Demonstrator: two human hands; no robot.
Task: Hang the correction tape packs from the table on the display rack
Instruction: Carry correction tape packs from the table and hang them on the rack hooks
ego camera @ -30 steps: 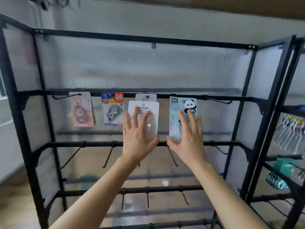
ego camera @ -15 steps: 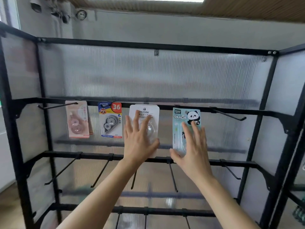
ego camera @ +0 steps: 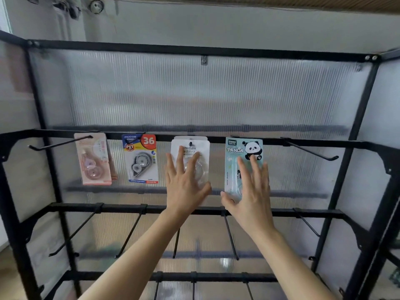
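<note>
Head view: two hands are seen, both raised in front of the display rack (ego camera: 365, 118) on forearms stretched up from the bottom edge. The left hand (ego camera: 186, 189) is held open, fingers straight and spread, laid flat on the clear blister of a white pack (ego camera: 191, 148). The right hand (ego camera: 250, 198) is likewise open, its fingers fanned upward against a panda pack (ego camera: 243, 148), with the thumb stuck out towards 9 o'clock below that pack's lower corner. Nothing is gripped by either hand.

Four pack fronts are counted in one row on the upper rail. The white pack is hung at 12 o'clock from the left hand, and the top edge of a second white card is seen just behind it. The panda pack is hung at 12 o'clock from the right hand. At 10 o'clock from the left hand a blue-and-yellow pack (ego camera: 140, 159) marked 36 is hung, and farther out towards 9 o'clock a pink pack (ego camera: 93, 159).

Two pegs are seen at the ends of that row, one (ego camera: 60, 144) beside the pink pack and one (ego camera: 309, 150) at 2 o'clock from the right hand. Five pegs are counted on the rail below the hands.
</note>
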